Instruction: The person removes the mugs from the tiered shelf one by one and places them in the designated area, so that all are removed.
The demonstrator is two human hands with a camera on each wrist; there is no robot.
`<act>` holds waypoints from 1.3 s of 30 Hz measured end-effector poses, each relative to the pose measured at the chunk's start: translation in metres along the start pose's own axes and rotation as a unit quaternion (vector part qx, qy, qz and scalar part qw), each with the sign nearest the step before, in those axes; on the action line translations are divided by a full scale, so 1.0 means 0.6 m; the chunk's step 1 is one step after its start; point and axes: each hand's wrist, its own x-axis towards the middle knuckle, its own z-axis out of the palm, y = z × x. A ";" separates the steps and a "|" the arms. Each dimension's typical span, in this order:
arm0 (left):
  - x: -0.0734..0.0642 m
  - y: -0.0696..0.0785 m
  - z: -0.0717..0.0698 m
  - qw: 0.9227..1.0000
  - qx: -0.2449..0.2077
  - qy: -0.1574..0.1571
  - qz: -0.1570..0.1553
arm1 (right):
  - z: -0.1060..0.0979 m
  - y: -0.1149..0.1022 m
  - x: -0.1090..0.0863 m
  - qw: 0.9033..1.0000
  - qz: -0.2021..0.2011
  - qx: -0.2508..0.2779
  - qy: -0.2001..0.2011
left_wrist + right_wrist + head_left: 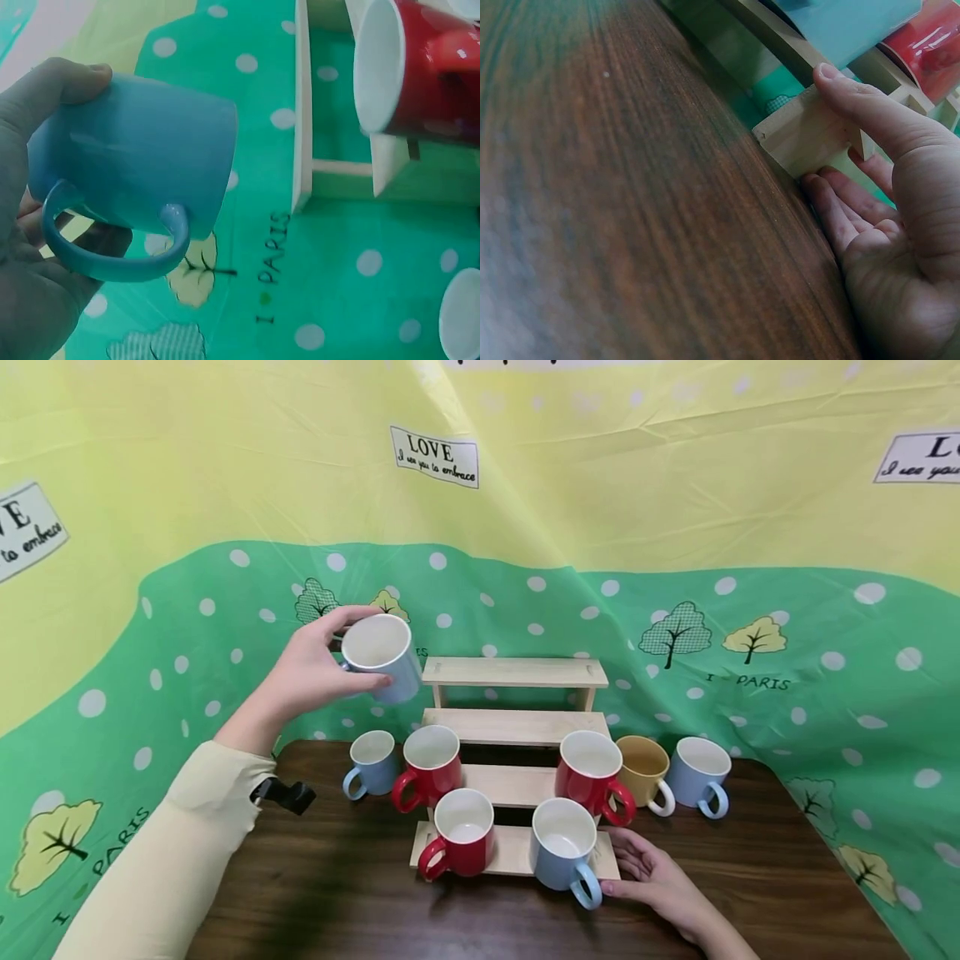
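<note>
Up at the left of the wooden stepped rack [517, 672], my left hand [307, 664] grips a light blue mug [401, 677] in the air. Thumb and fingers lie around its body; its white inside faces the head camera, and in the left wrist view its handle [112, 266] points down, free of the palm. My right hand [656, 881] holds the right end of the rack's lowest step [810, 135], thumb on the upper edge and fingers curled against the end. Close beside that thumb, another blue mug [551, 856] stands on the lowest step.
A red mug [472, 852] shares the lowest step. Two more, a left red mug [442, 781] and a right red mug [581, 785], stand one step higher. On the dark wooden table [322, 877] are a blue mug [378, 772] at left, a yellow mug [641, 772] and another blue mug [693, 772] at right.
</note>
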 end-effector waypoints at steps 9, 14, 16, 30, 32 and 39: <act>-0.048 -0.054 -0.008 0.999 0.027 0.023 -0.036 | -0.002 -0.001 0.000 1.000 -0.002 -0.002 -0.006; -0.069 -0.085 -0.016 0.997 0.030 0.038 -0.066 | 0.000 0.003 0.004 1.000 -0.004 0.002 -0.010; -0.075 -0.099 -0.019 0.996 0.030 0.041 -0.078 | 0.000 0.003 0.004 1.000 -0.003 0.001 -0.008; -0.109 -0.203 -0.015 0.983 0.039 0.091 -0.154 | -0.003 0.000 0.001 1.000 0.001 -0.006 -0.002; -0.111 -0.213 -0.014 0.981 0.042 0.092 -0.165 | -0.003 0.000 0.001 1.000 0.005 -0.003 -0.003; -0.121 -0.256 -0.005 0.976 0.054 0.096 -0.186 | -0.003 0.001 0.002 1.000 0.000 -0.001 -0.008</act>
